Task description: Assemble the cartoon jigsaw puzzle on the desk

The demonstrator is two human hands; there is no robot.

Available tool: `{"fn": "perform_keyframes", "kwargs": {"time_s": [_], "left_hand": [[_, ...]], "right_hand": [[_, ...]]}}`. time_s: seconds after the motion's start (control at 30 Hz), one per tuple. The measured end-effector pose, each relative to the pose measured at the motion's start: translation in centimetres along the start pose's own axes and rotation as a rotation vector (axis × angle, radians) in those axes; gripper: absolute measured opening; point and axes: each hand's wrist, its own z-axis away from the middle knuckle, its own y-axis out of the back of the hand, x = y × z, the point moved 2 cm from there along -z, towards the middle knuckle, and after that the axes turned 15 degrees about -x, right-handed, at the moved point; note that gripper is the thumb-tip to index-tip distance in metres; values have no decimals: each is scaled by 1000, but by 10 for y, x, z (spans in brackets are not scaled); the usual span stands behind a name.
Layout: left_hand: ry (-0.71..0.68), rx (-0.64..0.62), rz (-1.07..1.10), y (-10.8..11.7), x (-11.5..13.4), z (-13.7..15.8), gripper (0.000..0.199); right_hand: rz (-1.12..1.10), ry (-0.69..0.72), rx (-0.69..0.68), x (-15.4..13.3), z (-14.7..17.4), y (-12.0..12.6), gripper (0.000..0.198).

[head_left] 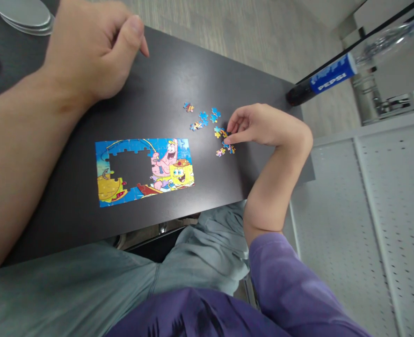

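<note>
A colourful cartoon jigsaw puzzle (147, 169) lies flat on the dark table (164, 89), with a dark gap left of its middle. Several loose pieces (202, 117) are scattered to its right. My right hand (263, 125) rests on the table among them, its fingertips pinching a small piece (222, 133) that lies on the table. Two more pieces (225, 150) lie just below the fingers. My left hand (92, 47) hovers close to the camera over the table's far left, fingers loosely curled, holding nothing.
A Pepsi bottle (328, 77) lies at the table's far right corner. Stacked grey plates (24, 16) sit at the top left. White perforated panels (375, 220) stand right of the table. My lap is under the near edge.
</note>
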Motion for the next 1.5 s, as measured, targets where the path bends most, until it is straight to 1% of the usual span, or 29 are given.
{"fn": "perform_keyframes", "kwargs": {"time_s": [0.1,0.2,0.27,0.4,0.5,0.63,0.7,0.77,0.83,0.87,0.9,0.93,1.03,1.07,1.1,1.17,1.2,1.23,1.27,1.33,1.4,1.43,1.47,1.5], "left_hand": [[4,2,-2,0,0,-1,99],[1,11,-3,0,4,0,96],[8,12,0,1,6,1,94],[-2,21,-1,0,7,1,94],[-17,28,5,-1,3,-1,94],[-27,54,33,-2,-1,-2,89],[-47,61,40,-2,-2,-2,89],[-77,68,36,-2,-4,-2,85],[-113,80,40,-3,-8,-4,77],[-135,55,44,-5,-10,-6,74],[-154,100,65,-6,-13,-9,74],[-179,117,76,-7,-17,-12,76],[-251,122,55,-14,-30,-22,93],[-261,148,53,-15,-34,-25,100],[-259,156,55,-17,-38,-28,104],[-265,134,80,-20,-42,-32,102],[-270,133,96,-20,-43,-33,99],[-280,134,109,-21,-42,-34,98],[-299,137,121,-21,-42,-34,98],[-313,123,122,-22,-40,-35,99],[-286,182,96,-23,-40,-35,104],[-303,154,79,-24,-40,-35,108],[-305,154,59,-24,-41,-35,113],[-296,134,44,-24,-41,-35,116]], "right_hand": [[-7,-65,-3,-6,9,-14,35],[-9,-119,63,-9,23,-28,32],[6,-105,121,-6,34,-35,29],[-49,24,189,3,46,-44,25],[-86,65,177,5,48,-47,24],[-76,-2,156,3,50,-50,19],[-69,-34,159,3,52,-52,16],[-80,-47,158,4,55,-55,15],[-108,-45,144,6,58,-56,18],[-124,-37,136,6,59,-56,21],[-135,-22,134,5,59,-55,24],[-139,0,132,3,59,-54,26],[-148,129,97,-15,49,-49,29],[-177,205,57,-25,41,-50,29],[-225,302,29,-37,32,-51,27],[-384,516,-67,-64,13,-58,27],[-485,607,-87,-76,3,-63,26],[-545,614,-147,-87,-6,-69,24],[-597,631,-186,-97,-13,-75,27],[-598,559,-240,-110,-22,-85,29],[-557,489,-241,-115,-27,-92,31],[-534,468,-227,-115,-28,-93,32],[-514,463,-216,-115,-30,-95,31],[-500,477,-204,-114,-31,-96,29]]}}
